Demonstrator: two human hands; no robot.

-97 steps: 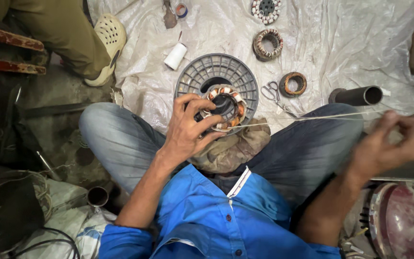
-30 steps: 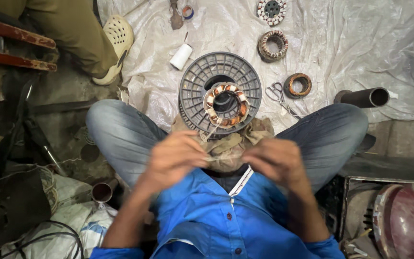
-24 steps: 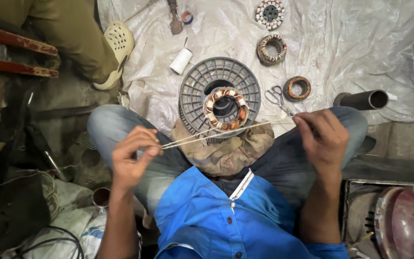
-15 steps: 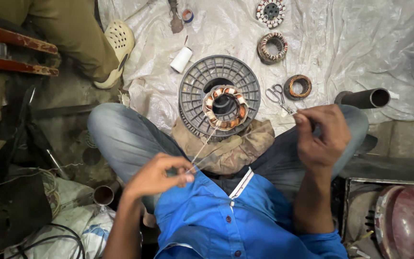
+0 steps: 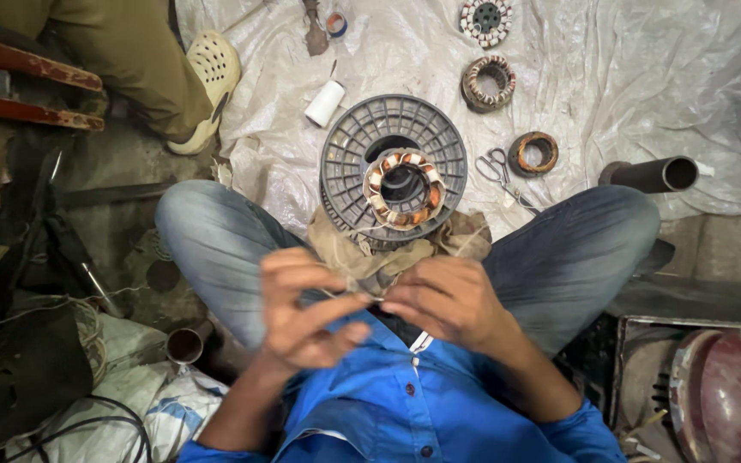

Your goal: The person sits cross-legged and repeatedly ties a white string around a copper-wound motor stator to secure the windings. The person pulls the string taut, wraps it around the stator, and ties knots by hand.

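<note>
Soft even daylight, bright glare-free plastic sheet [image 5: 645,77], dim left edge, slight motion blur, wide-angle bending at edges

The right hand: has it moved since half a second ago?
Yes. The right hand has come inward from the right knee to just below the copper-wound stator, meeting the left hand.

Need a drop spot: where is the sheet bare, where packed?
Bare: plastic sheet right of the two wound rings, above the dark pipe. Smaller patch between white spool and sandal. Crowded: grey reel, scissors, both hands.
</note>
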